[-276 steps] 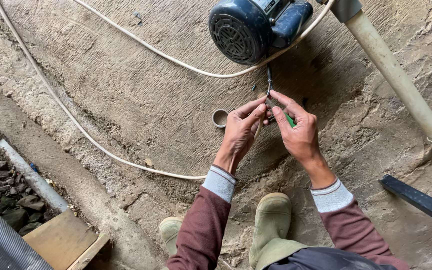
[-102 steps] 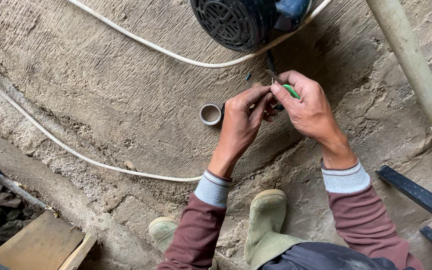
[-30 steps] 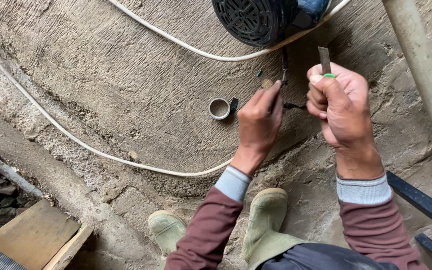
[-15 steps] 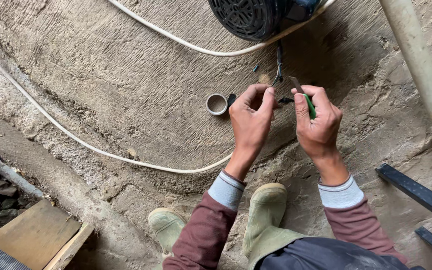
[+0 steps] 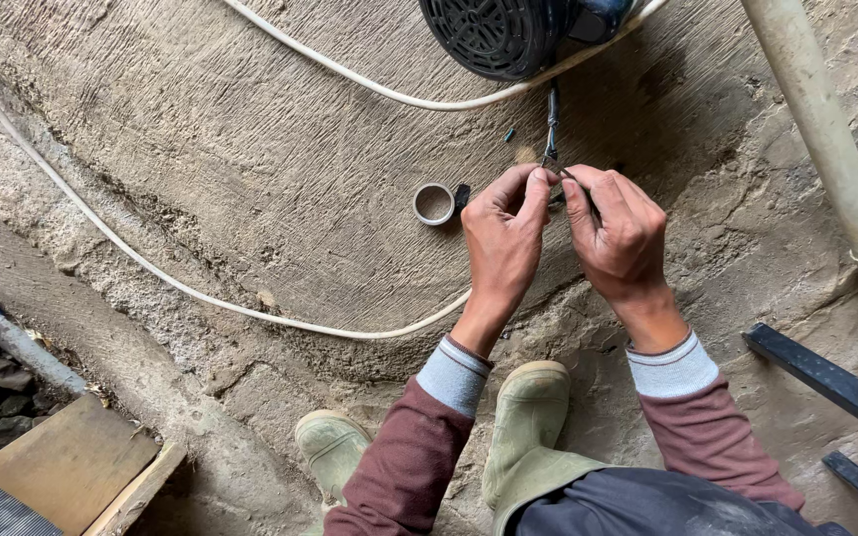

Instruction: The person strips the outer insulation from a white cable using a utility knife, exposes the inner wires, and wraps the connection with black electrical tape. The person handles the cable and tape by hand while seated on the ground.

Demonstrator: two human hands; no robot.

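My left hand [image 5: 504,233] and my right hand [image 5: 620,230] meet fingertip to fingertip over the end of a thin dark cable [image 5: 551,119] that hangs from the black motor housing [image 5: 508,35] above. The left thumb and forefinger pinch the cable's wire ends. The right hand is curled closed around a small tool whose dark tip [image 5: 588,194] just shows; the rest of it is hidden in the fist. A small tape roll [image 5: 434,203] lies on the concrete just left of my left hand.
A white cable [image 5: 250,313] loops across the rough concrete. A pale plastic pipe [image 5: 831,149] runs down the right side. A dark metal frame [image 5: 826,382] sits at lower right, wooden boards [image 5: 67,462] at lower left. My green boots [image 5: 523,437] are below the hands.
My right hand had lifted away with a green-handled tool a second ago; it has come back down to the left hand at the cable end, and both hands now close together on the wires.
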